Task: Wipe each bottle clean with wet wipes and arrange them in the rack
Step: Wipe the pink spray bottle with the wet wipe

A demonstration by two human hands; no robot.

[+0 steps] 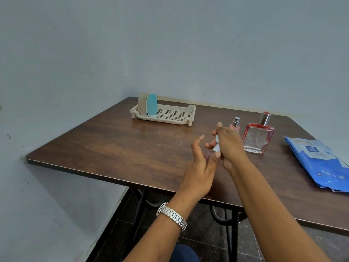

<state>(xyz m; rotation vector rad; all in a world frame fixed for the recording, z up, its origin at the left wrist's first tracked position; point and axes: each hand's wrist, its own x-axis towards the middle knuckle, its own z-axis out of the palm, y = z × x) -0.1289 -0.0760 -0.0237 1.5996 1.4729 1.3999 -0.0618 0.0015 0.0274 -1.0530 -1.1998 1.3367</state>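
My right hand [229, 143] is closed around a white wet wipe [217, 145] above the table's middle. My left hand [201, 165], with a metal watch on the wrist, pinches a small clear bottle [209, 155] that is mostly hidden between both hands; its upper fingers are spread. The wipe is pressed against that bottle. A beige rack [181, 121] stands at the table's far side, with a beige bottle [142, 104] and a blue bottle [152, 104] upright at its left end. A small pink spray bottle [235, 124] and a square red-edged perfume bottle [257, 138] stand just right of my hands.
A blue pack of wet wipes [321, 163] lies at the right edge of the dark wooden table [113, 144]. Grey walls close in behind and to the left of the table. Black metal legs show under its front edge.
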